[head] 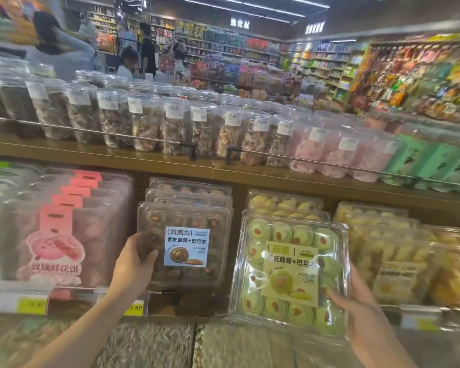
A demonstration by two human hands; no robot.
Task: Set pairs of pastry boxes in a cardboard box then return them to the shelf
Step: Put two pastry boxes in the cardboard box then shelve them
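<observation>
A clear pastry box of brown chocolate cookies with a blue label stands upright at the front of its row on the lower shelf. My left hand grips its left edge, thumb on the front. A clear box of green cookies with a pale yellow label is tilted out in front of the shelf, and my right hand holds it by its lower right corner. No cardboard box is in view.
Pink-labelled pastry boxes stand to the left and yellow pastry boxes to the right. The upper shelf holds round clear tubs behind a metal rail. Bulk snack bins lie below. People stand in the far aisle.
</observation>
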